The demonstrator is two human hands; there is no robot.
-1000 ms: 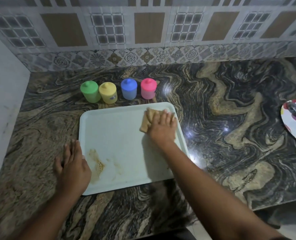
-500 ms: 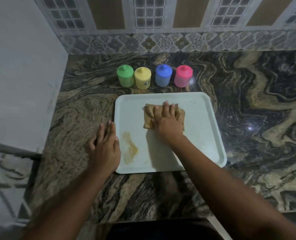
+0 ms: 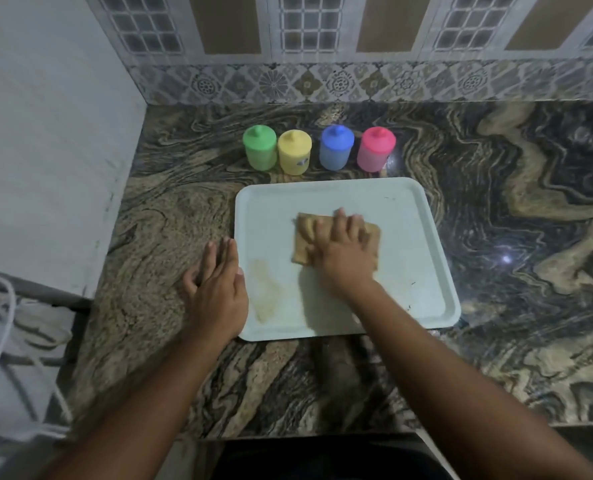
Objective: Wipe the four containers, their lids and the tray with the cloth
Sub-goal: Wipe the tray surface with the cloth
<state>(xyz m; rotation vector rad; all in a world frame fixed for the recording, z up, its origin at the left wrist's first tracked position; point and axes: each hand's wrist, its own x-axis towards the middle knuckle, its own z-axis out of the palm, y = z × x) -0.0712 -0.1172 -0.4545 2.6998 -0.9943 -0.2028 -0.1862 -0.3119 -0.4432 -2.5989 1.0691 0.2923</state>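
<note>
My right hand [image 3: 343, 258] presses the cloth [image 3: 305, 237] flat on the tray [image 3: 409, 237]; my left hand [image 3: 219, 289] (open, palm down) braces its edge against sliding.

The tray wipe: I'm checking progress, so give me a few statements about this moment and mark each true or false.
1. The right hand presses the cloth flat on the tray. True.
2. The brown smear near the tray's left edge is already wiped away. False: it is still there, left of the cloth.
3. The left hand holds a container. False: it rests flat, open and empty at the tray's left edge.
4. The four containers stand on the countertop behind the tray, lids on. True.
5. From left to right they run pink, blue, yellow, green. False: green container, yellow container, blue container, pink container.
</note>
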